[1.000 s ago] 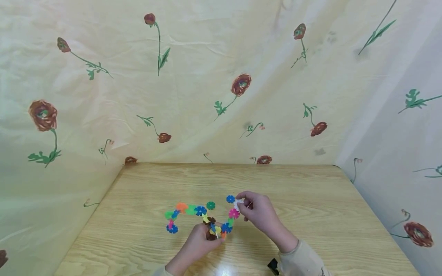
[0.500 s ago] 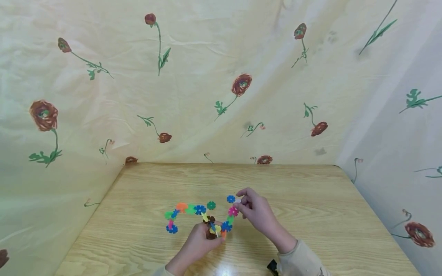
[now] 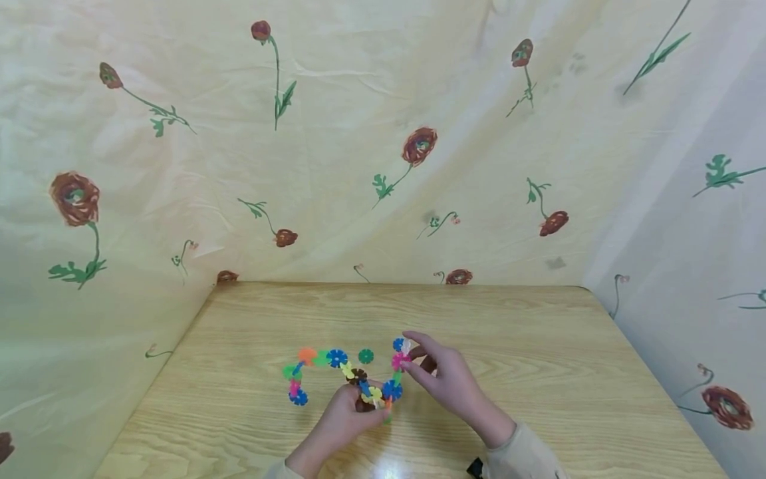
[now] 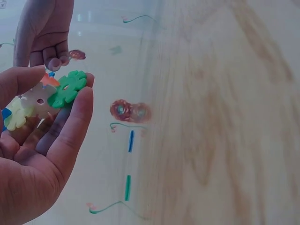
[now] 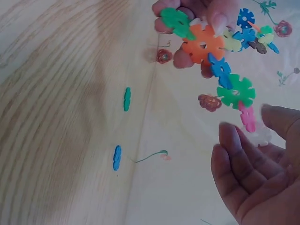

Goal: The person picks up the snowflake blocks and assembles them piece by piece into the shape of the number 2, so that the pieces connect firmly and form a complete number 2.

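Note:
A chain of notched plastic snowflake discs (image 3: 337, 358) in several colours curves through my left hand (image 3: 343, 416). The left thumb and fingers pinch its middle, around a white disc (image 4: 40, 100) and a green disc (image 4: 68, 89). At the chain's right end are a pink disc (image 3: 399, 361) and a white disc (image 3: 407, 346). My right hand (image 3: 445, 376) is beside this end, with thumb and fingers spread apart. In the right wrist view the white end disc lies between them, partly hidden behind the pink disc (image 5: 247, 118) and the fingers.
Two loose discs lie on the wooden table (image 3: 538, 346) beyond the chain: a green disc (image 3: 366, 356) and a blue disc (image 3: 397, 344). A flower-printed cloth (image 3: 335, 166) hangs behind the table and along its sides. Beside the right sleeve shows a small black object (image 3: 475, 468).
The right fingers have parted from their pinch on the white disc, which now shows beside the pink one. The chain has shifted slightly left and away from the body.

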{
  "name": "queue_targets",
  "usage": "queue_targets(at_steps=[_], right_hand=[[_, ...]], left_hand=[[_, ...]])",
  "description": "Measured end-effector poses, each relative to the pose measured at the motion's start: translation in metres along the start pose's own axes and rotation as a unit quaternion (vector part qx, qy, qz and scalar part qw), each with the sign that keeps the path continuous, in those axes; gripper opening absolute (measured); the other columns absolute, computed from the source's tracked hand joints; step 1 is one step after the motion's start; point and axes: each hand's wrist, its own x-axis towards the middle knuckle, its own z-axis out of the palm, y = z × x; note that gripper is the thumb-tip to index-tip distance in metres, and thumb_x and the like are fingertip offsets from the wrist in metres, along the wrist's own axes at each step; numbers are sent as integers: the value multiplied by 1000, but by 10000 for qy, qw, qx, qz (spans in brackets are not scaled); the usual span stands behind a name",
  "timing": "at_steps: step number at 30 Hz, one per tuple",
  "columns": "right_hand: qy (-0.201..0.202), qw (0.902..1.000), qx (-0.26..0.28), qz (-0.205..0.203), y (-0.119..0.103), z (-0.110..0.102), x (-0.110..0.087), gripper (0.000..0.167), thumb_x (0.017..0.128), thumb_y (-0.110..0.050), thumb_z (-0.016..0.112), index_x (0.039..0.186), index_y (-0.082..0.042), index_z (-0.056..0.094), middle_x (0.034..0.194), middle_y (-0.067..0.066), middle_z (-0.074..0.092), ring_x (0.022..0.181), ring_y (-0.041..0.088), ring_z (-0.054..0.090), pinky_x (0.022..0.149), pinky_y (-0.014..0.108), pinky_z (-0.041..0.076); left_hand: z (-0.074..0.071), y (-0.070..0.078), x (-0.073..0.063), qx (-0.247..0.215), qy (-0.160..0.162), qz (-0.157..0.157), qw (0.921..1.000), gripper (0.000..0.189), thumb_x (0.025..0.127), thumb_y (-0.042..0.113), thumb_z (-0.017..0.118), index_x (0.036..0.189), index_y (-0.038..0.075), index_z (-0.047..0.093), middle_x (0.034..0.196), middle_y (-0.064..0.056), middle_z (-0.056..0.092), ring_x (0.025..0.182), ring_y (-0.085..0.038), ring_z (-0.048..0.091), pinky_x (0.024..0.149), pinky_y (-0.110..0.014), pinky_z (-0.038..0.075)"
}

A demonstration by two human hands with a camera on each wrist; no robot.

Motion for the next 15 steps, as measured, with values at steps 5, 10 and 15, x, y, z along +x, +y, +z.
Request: queue_targets(at_steps=[5,10,15], right_hand=[[-444,9987,213,-146,4,2,-2,56,95,-13,65,145,-14,40,95,3,72,66,9,63,56,27,52],[-393,9981,408,-222,7,8,-2,58,95,-10,63,147,-16,37,88,5,69,67,10,64,59,28,53],[-201,9971,670,-305,10,15,-3,55,96,-5,59,146,-15,38,87,4,66,67,12,65,64,33,56]], left_hand=[[0,-1,1,-101,-59,61,9999,24,87,13,72,109,4,68,89,-5,65,69,-8,54,62,-20,49],[2,-2,1,-138,-11,85,9999,26,86,11,73,110,3,68,97,-6,67,79,-11,61,69,-22,53],[2,-2,1,-179,-65,95,9998,23,86,12,73,107,3,68,94,-4,67,77,-9,59,68,-21,52]])
